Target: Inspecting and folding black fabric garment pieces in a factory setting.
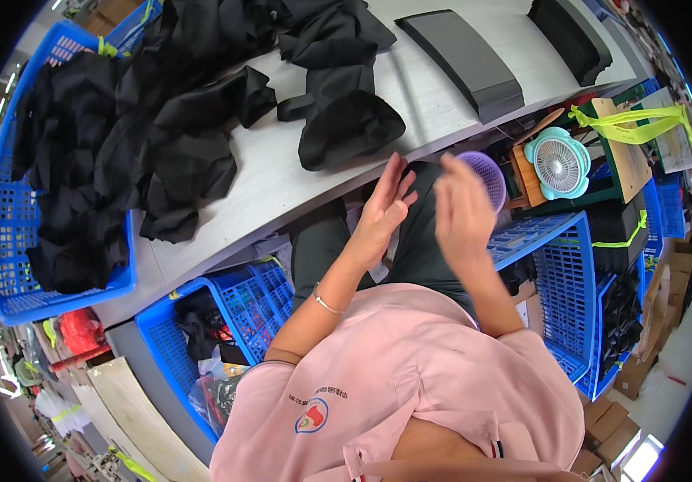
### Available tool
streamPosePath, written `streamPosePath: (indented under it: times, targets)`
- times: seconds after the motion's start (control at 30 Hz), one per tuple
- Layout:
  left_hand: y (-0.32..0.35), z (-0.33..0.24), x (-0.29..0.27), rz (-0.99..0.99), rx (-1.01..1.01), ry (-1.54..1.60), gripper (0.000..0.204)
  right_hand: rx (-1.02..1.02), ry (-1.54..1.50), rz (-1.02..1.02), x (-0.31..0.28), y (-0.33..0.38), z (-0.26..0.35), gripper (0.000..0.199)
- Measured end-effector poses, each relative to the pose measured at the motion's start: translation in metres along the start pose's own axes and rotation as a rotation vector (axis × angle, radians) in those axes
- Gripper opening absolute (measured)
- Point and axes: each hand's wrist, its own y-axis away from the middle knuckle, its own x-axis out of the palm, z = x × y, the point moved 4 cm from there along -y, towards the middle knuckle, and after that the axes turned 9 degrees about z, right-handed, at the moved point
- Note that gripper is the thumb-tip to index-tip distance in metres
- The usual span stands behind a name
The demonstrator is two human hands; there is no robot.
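My left hand [381, 215] is raised over my lap just off the table's near edge, fingers stretched and holding nothing. Facing it, my right hand [465, 215] is also lifted, smeared a little by motion; its fingers look extended, and nothing shows in them. A gap separates the two palms. Nearest to my left hand, a black fabric piece [350, 120] with a rounded, pouch-like end lies at the edge of the white table [274, 178]. More black fabric pieces [189, 136] are heaped to the left, spilling from a blue plastic basket [69, 304].
A grey-black curved panel [466, 60] and a black curved piece [575, 40] lie on the table at far right. Beside my right hand are a purple basket [486, 177] and a teal fan [559, 162]. Blue crates [563, 281] [254, 301] flank my legs.
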Motion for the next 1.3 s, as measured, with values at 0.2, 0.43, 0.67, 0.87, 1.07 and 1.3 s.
streamPosePath:
  times: [0.2, 0.43, 0.67, 0.87, 1.07, 1.3]
  targets:
    - [0.009, 0.002, -0.005, 0.199, -0.231, 0.135, 0.111, 0.233, -0.772, 0.4, -0.009, 0.048, 0.032, 0.009]
    - [0.027, -0.02, 0.0, 0.077, 0.003, 0.405, 0.083, 0.462, -0.9, 0.516, -0.001, 0.066, 0.023, 0.012]
    - [0.034, -0.029, -0.002, -0.116, -0.125, 0.205, 0.042, 0.725, -0.794, 0.736, 0.014, 0.07, 0.026, 0.043]
    - [0.041, -0.059, -0.04, -0.561, 0.257, -1.025, 0.038, 0.538, -1.007, 0.565, 0.019, 0.068, 0.014, 0.038]
    - [-0.007, -0.077, -0.111, -0.504, 0.087, -1.434, 0.031, 0.509, -0.921, 0.633, 0.044, 0.062, -0.001, 0.039]
    - [-0.029, -0.092, -0.081, -0.41, 0.379, -1.492, 0.037, 0.521, -0.771, 0.613, 0.029, 0.044, 0.013, 0.041]
